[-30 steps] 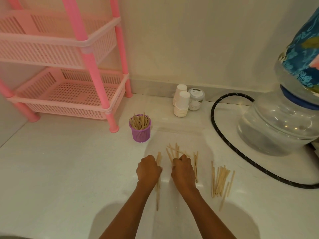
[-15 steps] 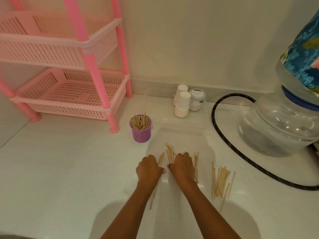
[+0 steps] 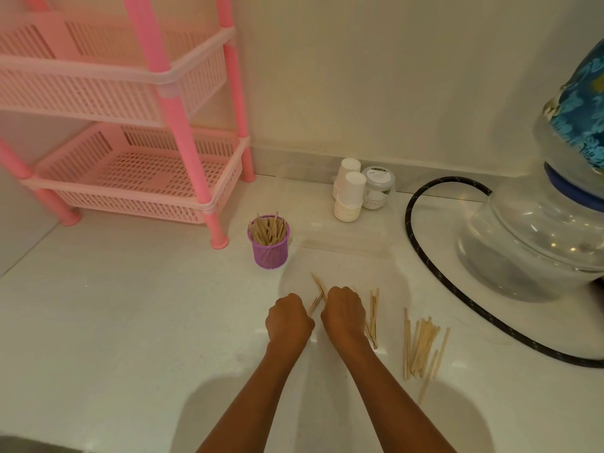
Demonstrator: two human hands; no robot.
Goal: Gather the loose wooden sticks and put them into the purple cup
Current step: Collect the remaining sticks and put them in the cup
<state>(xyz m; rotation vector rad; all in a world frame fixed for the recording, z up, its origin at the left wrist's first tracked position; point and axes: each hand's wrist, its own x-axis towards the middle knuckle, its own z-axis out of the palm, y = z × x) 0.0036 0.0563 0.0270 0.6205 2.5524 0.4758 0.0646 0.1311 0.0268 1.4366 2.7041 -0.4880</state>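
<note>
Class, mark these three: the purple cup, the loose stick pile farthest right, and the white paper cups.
purple cup (image 3: 271,256): head view, front mesh wall.
loose stick pile (image 3: 422,344): head view, middle of the bundle.
white paper cups (image 3: 353,194): head view, side of front stack.

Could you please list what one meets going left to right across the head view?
Pink rack, purple cup, left hand, right hand, loose stick pile, water jar.

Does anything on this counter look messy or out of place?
Yes: on the counter a fanned pile of wooden sticks lies loose right of the right hand, a few sticks beside it, more sticks between it and the left hand.
</note>
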